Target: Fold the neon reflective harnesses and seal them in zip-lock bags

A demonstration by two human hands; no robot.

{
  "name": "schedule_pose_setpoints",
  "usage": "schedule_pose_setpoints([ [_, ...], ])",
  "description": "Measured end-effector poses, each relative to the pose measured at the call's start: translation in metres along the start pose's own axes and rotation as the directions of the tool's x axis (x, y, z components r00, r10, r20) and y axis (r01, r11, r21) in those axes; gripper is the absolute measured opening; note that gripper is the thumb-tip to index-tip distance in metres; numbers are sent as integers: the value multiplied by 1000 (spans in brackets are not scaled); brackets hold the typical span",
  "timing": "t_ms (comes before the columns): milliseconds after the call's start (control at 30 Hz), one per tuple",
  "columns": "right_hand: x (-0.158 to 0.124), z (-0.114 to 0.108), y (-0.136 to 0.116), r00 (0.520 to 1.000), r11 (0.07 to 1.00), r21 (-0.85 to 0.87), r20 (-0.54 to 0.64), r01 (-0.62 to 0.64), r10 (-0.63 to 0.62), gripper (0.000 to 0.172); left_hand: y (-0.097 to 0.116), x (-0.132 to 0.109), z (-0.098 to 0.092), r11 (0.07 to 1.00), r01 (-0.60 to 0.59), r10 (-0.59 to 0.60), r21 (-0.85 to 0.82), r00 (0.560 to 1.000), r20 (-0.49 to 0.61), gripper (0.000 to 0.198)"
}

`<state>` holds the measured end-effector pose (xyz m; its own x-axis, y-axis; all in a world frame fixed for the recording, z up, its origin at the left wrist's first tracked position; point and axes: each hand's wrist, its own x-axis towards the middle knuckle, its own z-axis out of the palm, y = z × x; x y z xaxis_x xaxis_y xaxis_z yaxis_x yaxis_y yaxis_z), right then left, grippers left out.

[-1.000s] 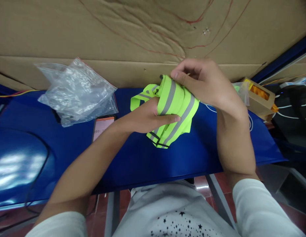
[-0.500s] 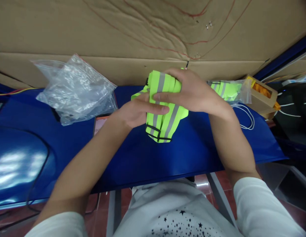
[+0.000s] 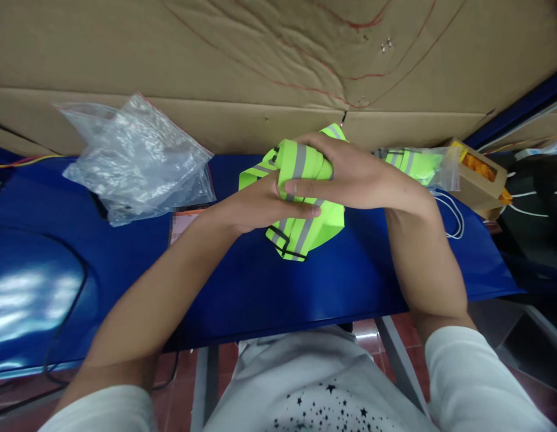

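Observation:
A neon-yellow reflective vest (image 3: 305, 165) with grey stripes and black trim is bunched into a roll above the blue table (image 3: 242, 282). My left hand (image 3: 255, 204) grips it from the left, thumb and fingers wrapped around the lower part. From the right, my right hand (image 3: 350, 174) lies over the top of the roll, fingers curled across it. Both hands hold the same bundle just above the table surface.
A pile of clear plastic bags (image 3: 134, 159) lies at the left. A phone (image 3: 183, 219) sits beside my left wrist. Another vest packed in a clear bag (image 3: 415, 165), a small cardboard box (image 3: 478, 180) and white cable lie at the right. A cardboard wall (image 3: 260, 66) stands behind.
My right hand moved from pinching the top edge to lying across the roll. The vest has been rolled tighter and turned, and the bagged vest at the right came into sight.

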<state>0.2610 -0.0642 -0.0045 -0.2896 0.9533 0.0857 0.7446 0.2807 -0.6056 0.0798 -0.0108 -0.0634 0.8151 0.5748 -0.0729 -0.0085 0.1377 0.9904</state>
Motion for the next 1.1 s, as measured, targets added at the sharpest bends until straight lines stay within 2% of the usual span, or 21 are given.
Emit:
schedule_pose_setpoints([
  [100, 2, 3, 0, 997, 1000, -16, -77, 0, -1, 55, -3, 2, -1, 993, 43, -42, -109, 999, 20, 34],
  [200, 5, 7, -3, 975, 988, -151, -218, 12, -45, 61, -8, 6, -2, 975, 71, -68, -211, 997, 23, 36],
  [367, 1, 4, -15, 938, 918, -396, -327, -20, -120, 78, -11, 6, -4, 924, 102, -38, -368, 984, 175, 45],
  [467, -3, -1, -20, 874, 881, -470, -447, -49, -189, 83, -10, 2, 1, 941, 102, -41, -321, 980, 193, 47],
  [533, -6, -5, -20, 866, 888, -453, -472, -77, -166, 78, -7, 0, 7, 963, 83, -41, -256, 985, 166, 39],
  [633, -10, -13, -16, 903, 950, -310, -416, -34, -103, 66, -1, -2, 10, 990, 35, -21, -137, 995, 102, 25],
  [700, -13, -19, -12, 939, 994, -108, -335, 36, -70, 54, 3, -1, 5, 999, 32, -27, -31, 990, 135, 24],
  [767, -14, -22, -9, 973, 996, 88, -229, 35, -14, 44, 6, -1, -4, 997, 27, -43, 75, 977, 210, 27],
  [867, -13, -22, -7, 993, 964, 255, -78, -69, 91, 41, 10, -2, -17, 984, -13, -42, 177, 951, 305, 30],
  [967, -10, -18, -3, 987, 912, 381, -1, -149, 161, 42, 16, -5, -19, 971, -17, -67, 238, 937, 342, 34],
  [1033, -10, -16, 2, 983, 882, 442, -1, -166, 186, 42, 21, -7, -16, 958, -4, -95, 286, 938, 333, 37],
  [1100, -11, -15, 9, 974, 805, 572, -47, -155, 221, 37, 26, -9, -13, 943, -7, -111, 331, 935, 337, 35],
])
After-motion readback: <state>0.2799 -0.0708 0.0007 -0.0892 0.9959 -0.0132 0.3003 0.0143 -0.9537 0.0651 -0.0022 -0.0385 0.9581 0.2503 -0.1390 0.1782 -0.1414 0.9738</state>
